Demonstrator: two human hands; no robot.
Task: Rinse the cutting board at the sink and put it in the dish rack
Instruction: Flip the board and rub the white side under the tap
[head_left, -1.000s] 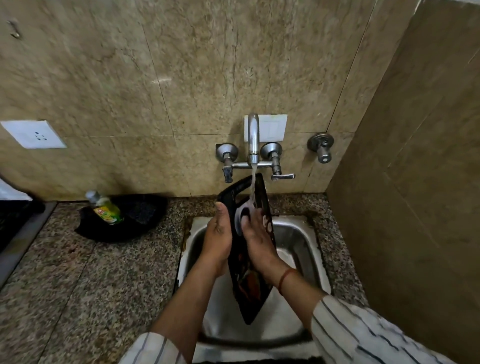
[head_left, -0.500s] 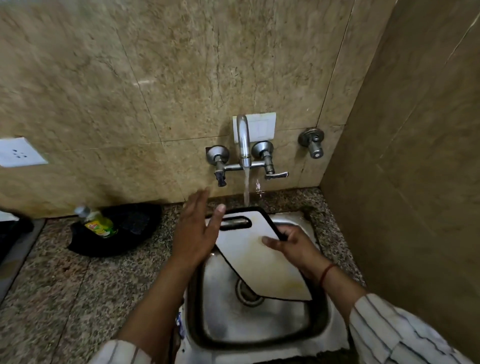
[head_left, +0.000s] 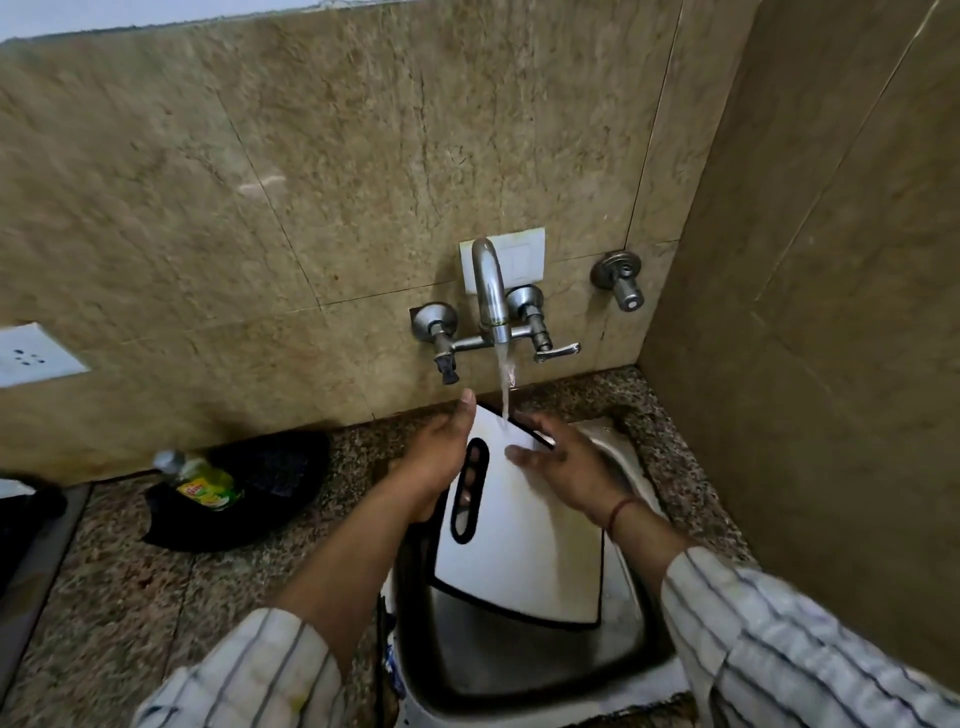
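Note:
A white cutting board (head_left: 524, 551) with a black rim and a slotted handle is held tilted over the steel sink (head_left: 519, 670), its white face up. My left hand (head_left: 441, 457) grips the board's left edge by the handle slot, fingers showing through the slot. My right hand (head_left: 566, 467) lies on the board's upper face with its fingers spread flat. Water runs from the tap (head_left: 491, 291) onto the board's top edge between my hands. No dish rack is in view.
A black pan (head_left: 270, 493) holding a green soap bottle (head_left: 200, 480) sits on the granite counter (head_left: 119, 613) left of the sink. A tiled wall stands close on the right. A wall socket (head_left: 31, 356) is at the far left.
The board has turned from edge-on with its dark side showing to white face up under the stream. My left hand let go, then took the handle edge; my right hand moved onto the face.

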